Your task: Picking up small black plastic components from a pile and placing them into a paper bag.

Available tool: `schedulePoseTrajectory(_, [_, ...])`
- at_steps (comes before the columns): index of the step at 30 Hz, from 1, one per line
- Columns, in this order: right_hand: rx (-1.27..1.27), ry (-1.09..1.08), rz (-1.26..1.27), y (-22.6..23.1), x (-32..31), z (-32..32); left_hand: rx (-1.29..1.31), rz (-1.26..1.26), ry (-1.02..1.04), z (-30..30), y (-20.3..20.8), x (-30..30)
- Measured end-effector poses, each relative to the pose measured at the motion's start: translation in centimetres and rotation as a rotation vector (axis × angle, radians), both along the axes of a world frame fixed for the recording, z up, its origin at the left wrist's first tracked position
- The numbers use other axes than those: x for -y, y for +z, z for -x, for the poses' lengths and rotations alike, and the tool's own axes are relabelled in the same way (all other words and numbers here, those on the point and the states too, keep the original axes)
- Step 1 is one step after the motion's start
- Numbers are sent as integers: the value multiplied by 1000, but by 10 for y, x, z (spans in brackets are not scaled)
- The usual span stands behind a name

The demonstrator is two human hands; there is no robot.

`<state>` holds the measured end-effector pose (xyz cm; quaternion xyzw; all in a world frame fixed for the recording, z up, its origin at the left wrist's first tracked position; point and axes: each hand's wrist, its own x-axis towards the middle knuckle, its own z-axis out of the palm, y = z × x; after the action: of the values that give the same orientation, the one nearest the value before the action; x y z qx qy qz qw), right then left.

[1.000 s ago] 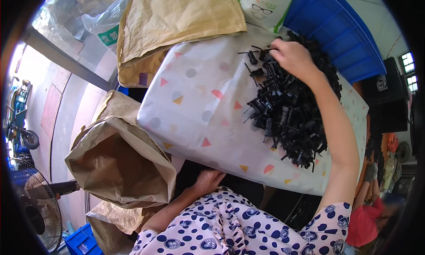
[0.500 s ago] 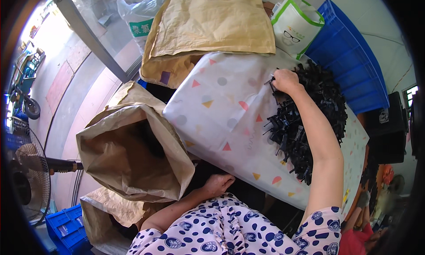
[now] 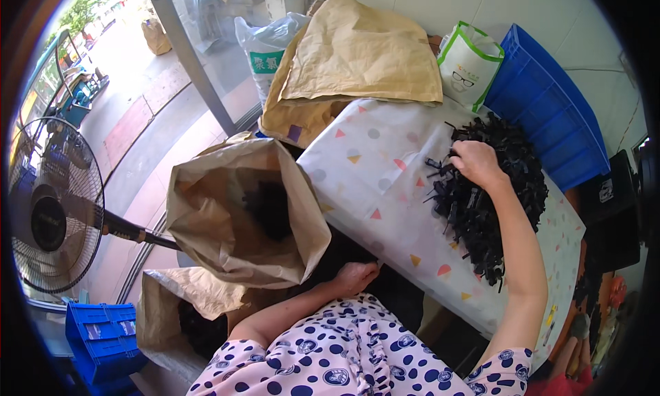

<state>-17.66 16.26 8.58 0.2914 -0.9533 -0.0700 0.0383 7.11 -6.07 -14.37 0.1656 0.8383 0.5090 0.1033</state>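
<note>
My right hand (image 3: 476,163) is at the left edge of a heap of small black plastic parts (image 3: 485,210) on the table. Its fingers are curled down among the parts, and their tips are hidden, so I cannot tell what they hold. Closed and low, my left hand (image 3: 356,278) rests by the near edge of the table, in front of my body. Anything inside that hand is hidden. To its left, a large brown paper sack (image 3: 199,238) gapes open, with dark contents showing deep inside.
A patterned white cloth (image 3: 357,162) covers the table. Behind the heap stand a blue crate (image 3: 550,114) and a white bag with green trim (image 3: 474,59). Another paper sack (image 3: 364,52) lies at the far end. At left are a fan (image 3: 51,217) and blue bins (image 3: 103,334).
The view has swung left, showing more of the fan and doorway. My right hand remains at the heap's left edge, its fingers lower among the parts. My left hand stays closed near the table edge.
</note>
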Motion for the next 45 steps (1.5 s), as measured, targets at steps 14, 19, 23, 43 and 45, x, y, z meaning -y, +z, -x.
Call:
schedulePoseTrajectory(14, [-173, 410, 482, 4, 24, -203, 478, -864, -112, 10, 173, 17])
schedulePoseTrajectory(19, [-246, 527, 432, 5, 26, -245, 749, -1083, -358, 5, 158, 5])
schedulePoseTrajectory(23, [-180, 576, 355, 5, 20, -264, 909, -1186, -429, -15, 152, 3])
schedulePoseTrajectory(43, [612, -337, 1377, -69, 59, -301, 492, -810, 26, -35, 142, 8])
schedulePoseTrajectory(45, [658, -398, 1463, -76, 72, -300, 274, -690, 69, -34, 136, 8])
